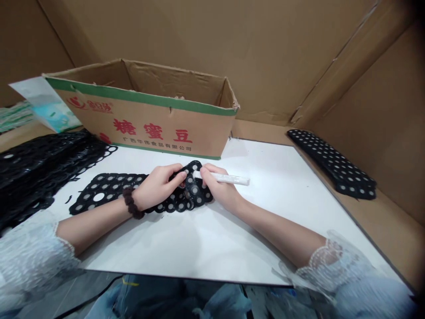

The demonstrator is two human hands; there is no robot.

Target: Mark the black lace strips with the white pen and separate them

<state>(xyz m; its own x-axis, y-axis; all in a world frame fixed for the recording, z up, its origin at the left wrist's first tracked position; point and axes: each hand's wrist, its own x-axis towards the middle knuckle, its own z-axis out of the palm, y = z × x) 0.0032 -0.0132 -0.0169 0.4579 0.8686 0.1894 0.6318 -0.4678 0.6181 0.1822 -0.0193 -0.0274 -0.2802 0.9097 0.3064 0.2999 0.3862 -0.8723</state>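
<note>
Tip of white tool [229, 178] obscured at black perforated sheet [116, 186] on tabletop [186, 248]. Right hand [217, 181]: grip closed on tool. Left hand [161, 184]: grip pinching sheet; fingertip contact partly hidden.

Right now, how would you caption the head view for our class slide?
Two bare hands work a black perforated strip with a slim white tool.

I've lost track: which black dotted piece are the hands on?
The middle piece, on the white board: left hand gripping it, right hand holding a white tool to it. The left pile and right piece lie untouched.
</note>
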